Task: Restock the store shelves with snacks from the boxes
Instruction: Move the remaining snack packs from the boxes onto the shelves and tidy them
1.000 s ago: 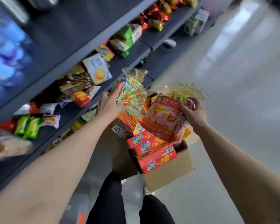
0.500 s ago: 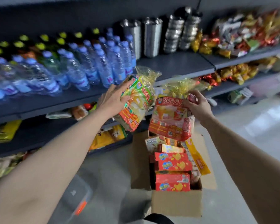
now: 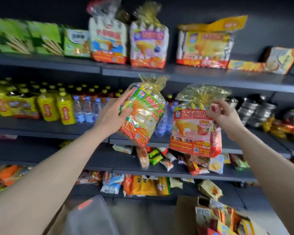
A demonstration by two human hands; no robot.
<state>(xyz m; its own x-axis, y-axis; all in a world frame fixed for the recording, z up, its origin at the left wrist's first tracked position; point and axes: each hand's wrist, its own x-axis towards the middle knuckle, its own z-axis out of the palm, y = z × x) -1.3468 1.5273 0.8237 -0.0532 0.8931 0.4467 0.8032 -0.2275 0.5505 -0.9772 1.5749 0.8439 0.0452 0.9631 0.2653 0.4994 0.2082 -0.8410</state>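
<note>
My left hand (image 3: 111,114) grips a green and yellow snack bag (image 3: 142,114) by its left side, tilted, in front of the middle shelf. My right hand (image 3: 226,116) holds a red snack bag (image 3: 193,131) by its upper right corner, upright, a little lower and to the right. Both bags have crinkled gold tops. On the top shelf (image 3: 210,77) above stand similar bags: a blue one (image 3: 108,39), a purple one (image 3: 148,43) and a wide yellow one (image 3: 205,46). The cardboard box (image 3: 183,216) with more snacks is at the bottom right.
Green boxes (image 3: 25,38) fill the top shelf's left. Yellow bottles (image 3: 47,107) and water bottles (image 3: 86,109) line the middle shelf, with metal cups (image 3: 256,111) at the right. Lower shelves hold loose small snacks. A grey plastic bin (image 3: 90,217) sits on the floor at the bottom.
My view has swung up from the box to the shelves. Both hands have lifted their bags higher, up to the middle shelf's level, and the top shelf has come into sight.
</note>
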